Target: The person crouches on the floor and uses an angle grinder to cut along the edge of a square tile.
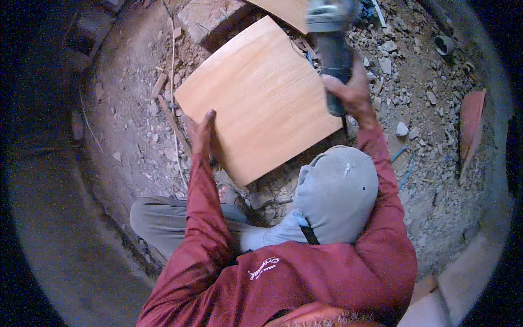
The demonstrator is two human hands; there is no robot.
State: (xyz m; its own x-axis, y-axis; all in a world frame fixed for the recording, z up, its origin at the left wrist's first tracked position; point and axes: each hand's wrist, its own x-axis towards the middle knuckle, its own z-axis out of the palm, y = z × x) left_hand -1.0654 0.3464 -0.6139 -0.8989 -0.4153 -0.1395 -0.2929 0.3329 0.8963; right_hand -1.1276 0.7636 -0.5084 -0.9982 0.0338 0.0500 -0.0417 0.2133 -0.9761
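Observation:
A square-cut plywood board (259, 101) lies tilted in front of me, above my bent knees. My left hand (201, 131) grips its left edge, thumb on the face and fingers mostly hidden behind it. My right hand (355, 95) is closed round the dark body of a power tool (338, 49) with a metal head, probably an angle grinder, held upright in view along the board's right edge. The tool's head is blurred, and its lower end reaches down beside the board's right corner.
A concrete block (210, 19) and another wood sheet (280, 11) lie beyond the board. Rubble (414, 98) covers the ground, with a pipe piece (444, 45), blue strips (403, 169) and a reddish scrap panel (471, 125) at right. Thin cable (175, 152) runs along the left.

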